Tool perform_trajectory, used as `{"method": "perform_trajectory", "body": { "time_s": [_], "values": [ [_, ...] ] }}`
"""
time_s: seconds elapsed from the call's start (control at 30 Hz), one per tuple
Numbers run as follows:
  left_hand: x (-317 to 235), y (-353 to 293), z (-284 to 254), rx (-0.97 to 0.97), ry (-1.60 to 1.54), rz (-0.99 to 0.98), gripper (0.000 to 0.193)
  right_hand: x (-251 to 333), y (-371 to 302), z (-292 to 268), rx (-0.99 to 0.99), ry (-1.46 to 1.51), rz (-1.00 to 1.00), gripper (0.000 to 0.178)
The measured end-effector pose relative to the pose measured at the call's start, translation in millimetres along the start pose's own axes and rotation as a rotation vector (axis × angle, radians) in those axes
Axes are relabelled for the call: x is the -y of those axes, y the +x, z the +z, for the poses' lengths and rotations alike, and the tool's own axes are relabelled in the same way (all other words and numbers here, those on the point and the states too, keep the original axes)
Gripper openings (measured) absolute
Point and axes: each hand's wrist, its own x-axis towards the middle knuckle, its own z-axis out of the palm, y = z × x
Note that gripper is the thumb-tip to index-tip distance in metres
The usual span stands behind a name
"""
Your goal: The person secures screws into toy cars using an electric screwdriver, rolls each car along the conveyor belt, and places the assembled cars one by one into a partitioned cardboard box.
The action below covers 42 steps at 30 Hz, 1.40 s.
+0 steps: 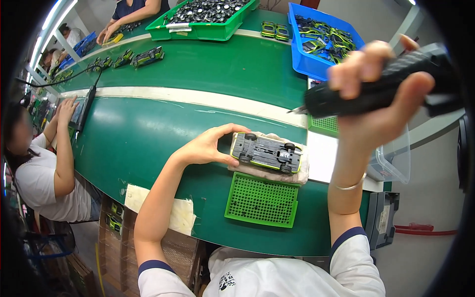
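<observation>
The toy car lies upside down on a cloth on the green desk, wheels up. Its long side runs left to right, and its right end sits a bit lower in the view. The left hand is nearer: its thumb and finger pinch the car's left end. The right hand is up and to the right, apart from the car, wrapped around a black screwdriver that points left. The far green bin and the grey box have pale labels, too small to read.
</observation>
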Motion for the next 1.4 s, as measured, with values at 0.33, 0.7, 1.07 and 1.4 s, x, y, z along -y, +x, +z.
{"method": "perform_trajectory", "body": {
  "time_s": [0.33,0.7,1.07,1.4],
  "values": [
    [-7,3,5,-0.058,0.022,-0.063,0.077,82,6,-120,-0.390,0.101,-0.161,0.025],
    [-61,27,36,-0.082,0.670,0.159,0.076,104,-53,-190,-0.417,-0.001,-0.033,0.041],
    [-43,24,43,-0.207,0.628,0.354,0.067,99,-70,-187,-0.305,-0.093,0.142,0.059],
    [-6,26,42,-0.240,0.343,0.382,0.081,79,-54,-99,-0.131,-0.274,0.336,0.076]
  ]
}}
